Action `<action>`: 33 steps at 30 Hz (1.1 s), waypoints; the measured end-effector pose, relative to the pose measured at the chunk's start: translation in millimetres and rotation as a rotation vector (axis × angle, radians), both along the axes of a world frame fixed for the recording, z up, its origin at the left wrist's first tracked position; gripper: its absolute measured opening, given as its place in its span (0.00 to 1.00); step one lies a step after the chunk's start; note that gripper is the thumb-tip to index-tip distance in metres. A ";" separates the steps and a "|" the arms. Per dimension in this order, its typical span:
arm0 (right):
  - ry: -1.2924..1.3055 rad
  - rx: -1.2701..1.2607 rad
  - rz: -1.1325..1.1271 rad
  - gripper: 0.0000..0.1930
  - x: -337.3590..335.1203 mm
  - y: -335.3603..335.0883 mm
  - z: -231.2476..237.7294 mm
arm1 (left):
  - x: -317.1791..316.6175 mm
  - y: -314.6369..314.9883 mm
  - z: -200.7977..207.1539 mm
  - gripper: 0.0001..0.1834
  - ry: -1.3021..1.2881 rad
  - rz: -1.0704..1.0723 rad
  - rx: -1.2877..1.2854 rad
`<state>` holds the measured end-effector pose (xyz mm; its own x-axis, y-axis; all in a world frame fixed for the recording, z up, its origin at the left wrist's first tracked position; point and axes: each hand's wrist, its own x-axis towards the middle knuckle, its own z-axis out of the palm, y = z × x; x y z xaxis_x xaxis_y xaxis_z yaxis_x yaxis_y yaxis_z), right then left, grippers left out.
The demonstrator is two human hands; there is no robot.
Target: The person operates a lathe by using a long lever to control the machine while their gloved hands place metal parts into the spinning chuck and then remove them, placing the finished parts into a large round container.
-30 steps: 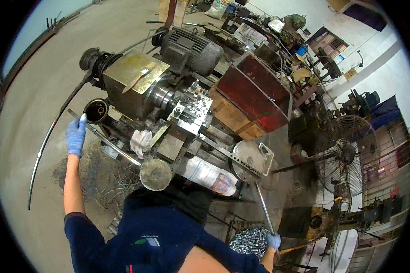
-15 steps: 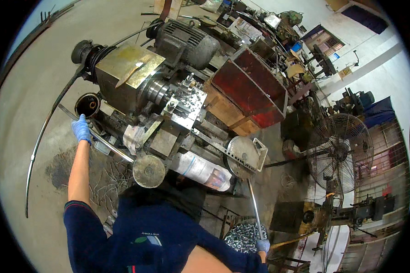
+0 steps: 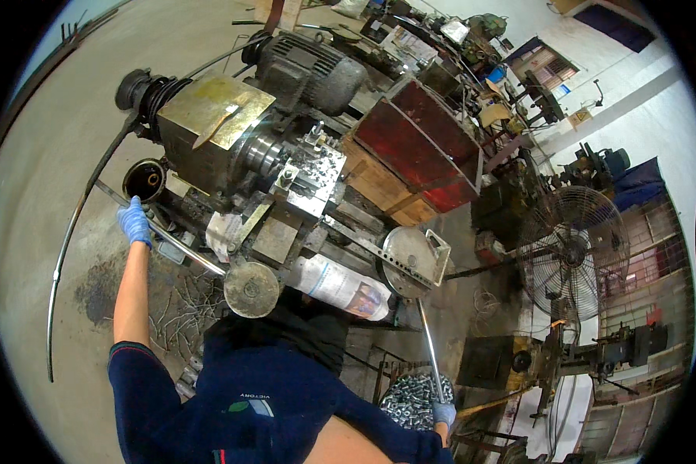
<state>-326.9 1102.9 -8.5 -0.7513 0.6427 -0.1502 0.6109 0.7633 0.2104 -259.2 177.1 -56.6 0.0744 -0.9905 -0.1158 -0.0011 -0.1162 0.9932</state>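
In a blue glove, my left hand is closed around a long metal lever, which slopes down to a round metal disc at the front of a small lathe. My right hand, also gloved, is wrapped round the lower end of another steel lever. That lever hangs from a larger round plate at the machine's right end. Between the two levers are the chuck and a cross slide strewn with metal chips. Part of my right forearm is out of sight.
Beside my right hand stands a basket of small metal parts. A red tray on wood sits behind the slide, and a motor farther back. To the right is a caged fan. Metal shavings litter the floor at left.
The whole view has shifted slightly, so the machine appears a little farther left. Both hands keep their hold on the levers, with no clear movement of either lever.
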 end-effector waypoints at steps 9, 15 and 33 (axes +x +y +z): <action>0.002 0.023 -0.001 0.23 7.2 -10.4 5.4 | 1.2 -5.3 -4.0 0.14 0.006 0.020 0.001; 0.027 0.038 -0.054 0.26 9.8 -8.2 0.4 | -2.9 7.2 11.0 0.13 0.075 0.024 0.038; 0.051 0.086 -0.030 0.22 22.9 -25.4 -2.0 | -3.5 -2.7 3.4 0.10 0.170 -0.004 -0.023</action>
<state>-304.0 1077.5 -10.5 -0.7367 0.6740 -0.0557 0.6448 0.7248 0.2426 -262.7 174.5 -53.2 0.0520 -0.9932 -0.1038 0.1672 -0.0938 0.9814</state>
